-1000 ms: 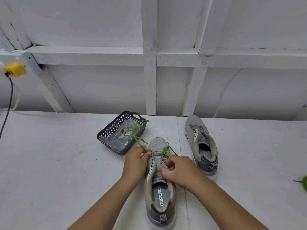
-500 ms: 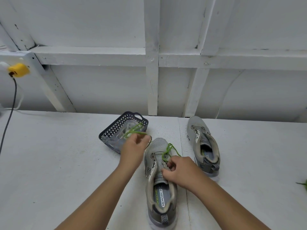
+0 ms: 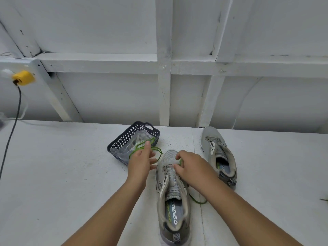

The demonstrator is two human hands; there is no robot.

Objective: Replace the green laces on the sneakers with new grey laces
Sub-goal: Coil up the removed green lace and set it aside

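A grey sneaker lies on the white table, toe pointing away from the person, its eyelets bare along most of the tongue. The right hand rests over the toe end of this sneaker, fingers curled down onto the upper; a short piece of green lace shows just under the fingertips, pinched against the mesh. From beneath the right wrist a further run of the same lace emerges and loops on the table beside the sneaker's right flank. The left hand is held just left of the toe, forefinger and thumb raised and gripping a bunch of the green lace, the other fingers spread loosely; the strands arc from this grip toward the sneaker's toe. Behind the left hand stands a dark perforated basket containing a clear plastic bag, its contents indistinct. A second grey sneaker lies to the right, apart from the first, unlaced. A yellow plug with black cable sits at far left.
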